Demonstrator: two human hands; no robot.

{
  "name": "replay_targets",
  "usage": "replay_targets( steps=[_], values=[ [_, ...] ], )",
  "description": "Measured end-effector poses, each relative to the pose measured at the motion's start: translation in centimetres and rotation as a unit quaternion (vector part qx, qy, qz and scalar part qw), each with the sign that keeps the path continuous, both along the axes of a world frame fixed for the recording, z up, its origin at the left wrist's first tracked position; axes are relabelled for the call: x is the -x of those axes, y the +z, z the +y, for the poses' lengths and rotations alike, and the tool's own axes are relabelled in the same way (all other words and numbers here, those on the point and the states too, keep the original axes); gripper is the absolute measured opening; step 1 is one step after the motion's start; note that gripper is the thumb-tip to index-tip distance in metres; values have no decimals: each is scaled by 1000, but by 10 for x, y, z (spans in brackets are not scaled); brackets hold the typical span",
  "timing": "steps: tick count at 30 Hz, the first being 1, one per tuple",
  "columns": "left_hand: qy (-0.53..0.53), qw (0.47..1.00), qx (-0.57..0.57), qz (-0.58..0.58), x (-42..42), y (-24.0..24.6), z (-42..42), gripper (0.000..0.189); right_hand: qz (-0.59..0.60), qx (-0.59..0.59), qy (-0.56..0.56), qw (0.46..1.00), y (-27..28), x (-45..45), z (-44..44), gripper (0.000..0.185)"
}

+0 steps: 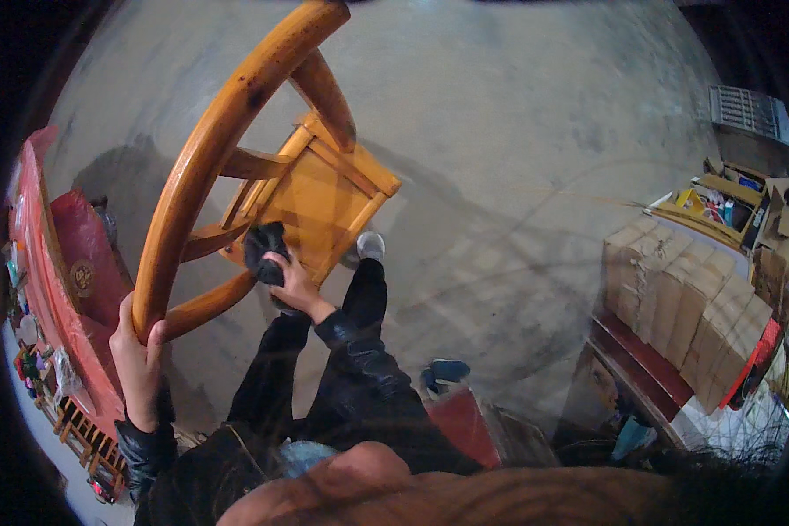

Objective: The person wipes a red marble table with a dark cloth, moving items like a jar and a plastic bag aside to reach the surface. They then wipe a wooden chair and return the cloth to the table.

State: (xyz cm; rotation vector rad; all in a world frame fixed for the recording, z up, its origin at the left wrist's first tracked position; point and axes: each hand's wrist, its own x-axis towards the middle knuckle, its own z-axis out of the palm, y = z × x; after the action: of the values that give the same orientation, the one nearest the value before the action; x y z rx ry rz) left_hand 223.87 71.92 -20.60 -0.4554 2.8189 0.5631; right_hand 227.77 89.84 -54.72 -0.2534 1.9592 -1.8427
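Observation:
A wooden chair (329, 191) with an orange-brown glossy finish stands in front of me. Its thick curved top rail (197, 158) rises toward me on the left, with dark marks on the wood. My left hand (138, 355) is wrapped around the near end of that rail. In my right hand (299, 283) is a bunched black cloth (266, 246), held at the rear edge of the seat near the back slats. Whether the cloth presses on the wood is hard to tell. My legs are below, one light shoe (371, 246) beside the seat.
At the left, a long table under red plastic sheeting (72, 342) runs close to my left arm. Cardboard boxes (677, 283) are stacked on a dark red surface at the right. An open carton (717, 197) holds small items. Blue shoes (447, 371) lie on the concrete floor (500, 98).

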Motion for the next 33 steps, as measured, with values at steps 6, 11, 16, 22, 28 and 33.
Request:
replay_targets(
  steps=[6, 11, 16, 22, 28, 33],
  values=[
    [40, 998, -49, -8, -17, -14, -22, 46, -31, -23, 93, 995, -32, 27, -62, 51],
    [15, 999, -44, 1, -41, -20, -32, 49, 51, -122, 124, 983, -71, 14, -76, 41],
    [28, 997, -67, 4, -57, -31, -39, 48, -3, -149, 64, 987, -73, -10, -62, 39],
    [57, 990, -128, -6, -67, -35, -33, 44, -20, -235, 0, 972, -73, -44, -24, 45],
    [59, 986, -156, 16, -63, -36, -34, 45, 42, -381, 25, 923, -60, -82, 50, 43],
    [37, 992, -117, 13, -66, -40, -38, 42, -39, -482, 24, 875, -72, -101, 88, 36]
  ],
)
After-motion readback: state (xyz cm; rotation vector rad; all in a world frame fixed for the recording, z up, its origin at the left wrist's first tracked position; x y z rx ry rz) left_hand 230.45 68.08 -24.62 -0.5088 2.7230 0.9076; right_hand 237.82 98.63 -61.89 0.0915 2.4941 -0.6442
